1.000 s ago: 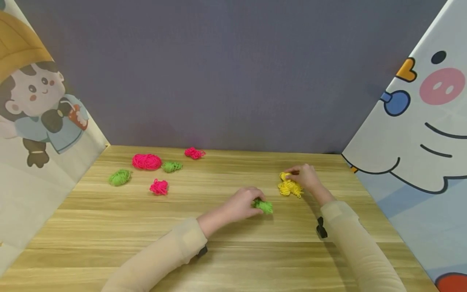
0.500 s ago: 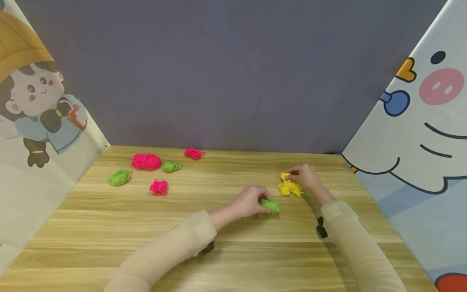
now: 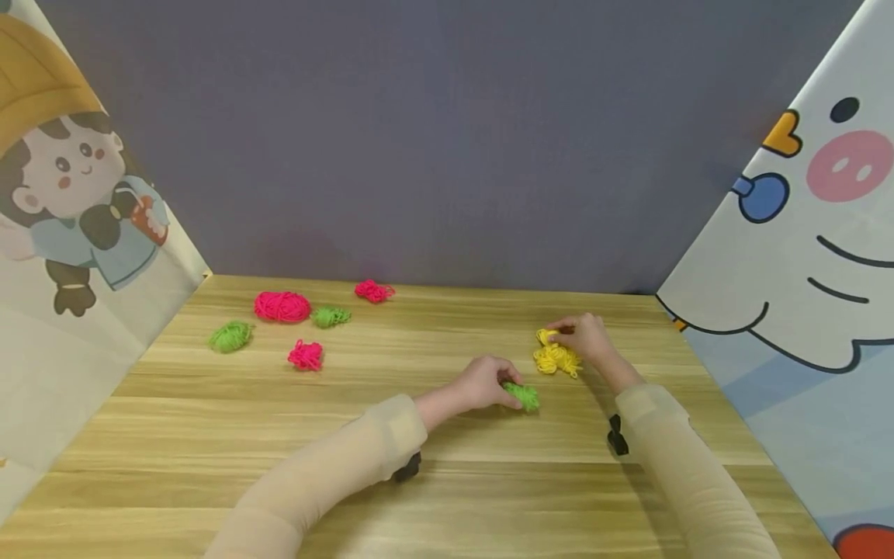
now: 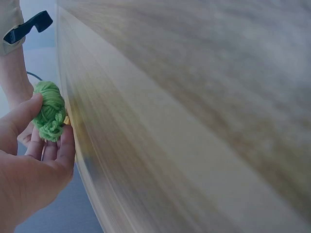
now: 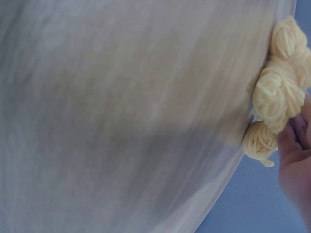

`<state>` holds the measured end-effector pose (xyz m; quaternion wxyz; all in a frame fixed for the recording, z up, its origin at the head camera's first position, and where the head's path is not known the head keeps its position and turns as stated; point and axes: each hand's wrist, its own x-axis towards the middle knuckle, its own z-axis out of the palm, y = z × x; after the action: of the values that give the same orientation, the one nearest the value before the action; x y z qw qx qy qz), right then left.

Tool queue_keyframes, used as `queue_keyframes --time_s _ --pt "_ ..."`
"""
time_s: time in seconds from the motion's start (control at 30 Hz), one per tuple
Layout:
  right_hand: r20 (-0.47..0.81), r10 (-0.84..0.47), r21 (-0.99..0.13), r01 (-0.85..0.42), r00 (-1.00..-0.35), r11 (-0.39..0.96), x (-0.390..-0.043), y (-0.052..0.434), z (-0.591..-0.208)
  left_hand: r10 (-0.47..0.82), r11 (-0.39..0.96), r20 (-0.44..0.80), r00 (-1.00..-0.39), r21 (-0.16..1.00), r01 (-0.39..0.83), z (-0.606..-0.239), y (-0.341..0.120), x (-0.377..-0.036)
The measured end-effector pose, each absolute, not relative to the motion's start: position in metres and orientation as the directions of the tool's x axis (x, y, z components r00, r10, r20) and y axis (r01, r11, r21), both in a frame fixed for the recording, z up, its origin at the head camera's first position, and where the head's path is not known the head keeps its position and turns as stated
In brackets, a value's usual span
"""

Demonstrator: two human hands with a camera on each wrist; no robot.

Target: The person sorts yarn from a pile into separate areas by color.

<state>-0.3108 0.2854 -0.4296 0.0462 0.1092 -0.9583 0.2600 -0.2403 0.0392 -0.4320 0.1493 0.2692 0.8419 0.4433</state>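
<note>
My left hand [image 3: 485, 382] pinches a small green yarn ball [image 3: 525, 397] low over the wooden table [image 3: 447, 481], just left of and nearer than a cluster of yellow yarn balls [image 3: 556, 359]. In the left wrist view the thumb and fingers [image 4: 29, 114] close round the green yarn ball [image 4: 48, 115]. My right hand [image 3: 588, 338] sits at the far right side of the yellow cluster, its fingertips curled on the top ball. The right wrist view shows three yellow yarn balls [image 5: 277, 94] bunched together with the right hand [image 5: 297, 160] against them.
At the far left of the table lie three pink yarn bundles [image 3: 282, 307], [image 3: 305, 355], [image 3: 373, 291] and two green ones [image 3: 230, 336], [image 3: 330, 316]. A grey wall closes the back. Cartoon panels stand on the left [image 3: 70, 233] and right [image 3: 803, 272].
My left hand has carried the green yarn ball to the right, closer to the yellow cluster. The right hand has stayed at the yellow yarn.
</note>
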Motion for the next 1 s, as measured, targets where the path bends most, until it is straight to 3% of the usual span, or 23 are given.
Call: queue_keyframes --time_s 0.33,1.0 --pt "0.135 -0.175 -0.497 -0.220 -0.975 0.840 -0.3083 0.2842 -0.4276 0.540 0.425 -0.103 -0.835 0.890 0.165 -0.4365 0.0423 -0.2387" --pt "0.157 -0.199 -0.478 -0.251 -0.967 0.842 -0.3074 0.2844 -0.4255 0.543 0.445 -0.126 -0.830 0.882 0.157 -0.4349 0.0427 -0.2376"
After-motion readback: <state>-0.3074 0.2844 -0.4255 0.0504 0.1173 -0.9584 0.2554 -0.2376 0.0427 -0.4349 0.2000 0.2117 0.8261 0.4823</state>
